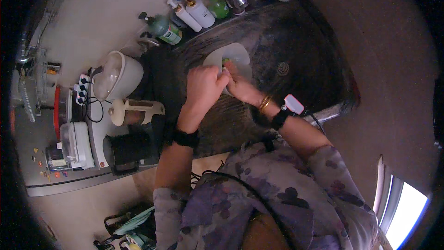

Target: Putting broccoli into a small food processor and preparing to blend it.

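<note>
Over a pale translucent bowl [239, 53] on the dark counter or sink surface, my two hands meet. My left hand [204, 85] has its fingers curled, with thumb and fingertips pinched near the other hand. Beside it, my right hand [239, 85] reaches over the bowl's near side with its fingers together. Between the fingertips is something small and pale, too blurred to name. A bit of green food [226, 61] shows just beyond the fingers. Wristbands circle both wrists, and gold bangles are on the right one.
Pump bottles [200, 13], a green bottle [218, 5] and a faucet [237, 0] line the back. At left stand a white container [130, 76], a cream French press [137, 112] and a black appliance [126, 151]. A drain [282, 68] lies to the right.
</note>
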{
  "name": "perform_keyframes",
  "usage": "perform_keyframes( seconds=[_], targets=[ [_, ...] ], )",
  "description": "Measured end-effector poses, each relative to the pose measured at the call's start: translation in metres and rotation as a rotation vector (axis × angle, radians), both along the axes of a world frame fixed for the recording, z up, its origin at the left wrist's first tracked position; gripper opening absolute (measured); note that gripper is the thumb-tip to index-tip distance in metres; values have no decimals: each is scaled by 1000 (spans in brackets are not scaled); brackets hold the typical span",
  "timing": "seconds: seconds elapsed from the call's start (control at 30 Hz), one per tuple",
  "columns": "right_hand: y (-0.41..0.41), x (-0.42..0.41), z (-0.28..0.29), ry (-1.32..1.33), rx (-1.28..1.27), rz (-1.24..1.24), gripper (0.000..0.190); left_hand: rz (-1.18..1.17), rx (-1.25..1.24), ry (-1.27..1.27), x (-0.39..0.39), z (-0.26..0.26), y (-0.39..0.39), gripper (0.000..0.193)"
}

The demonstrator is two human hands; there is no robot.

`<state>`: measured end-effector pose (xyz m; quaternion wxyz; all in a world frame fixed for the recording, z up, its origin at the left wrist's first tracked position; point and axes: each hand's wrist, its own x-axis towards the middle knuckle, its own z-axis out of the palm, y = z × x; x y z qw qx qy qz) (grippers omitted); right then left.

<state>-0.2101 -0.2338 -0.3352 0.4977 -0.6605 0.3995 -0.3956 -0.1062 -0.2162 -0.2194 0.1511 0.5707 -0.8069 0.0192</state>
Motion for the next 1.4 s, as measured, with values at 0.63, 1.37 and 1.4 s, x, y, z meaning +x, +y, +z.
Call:
perform_keyframes(
  seconds=[0.63,1.37,1.4],
  targets=[
    [4,-2,0,-167,2,34,65,-13,21,-277,-27,12,1,22],
    [3,-23,6,-188,55,111,64,-137,-59,-417,-58,23,1,14],
    [7,-30,19,-148,55,175,61,-135,-62,-431,-58,22,1,14]
  ],
)
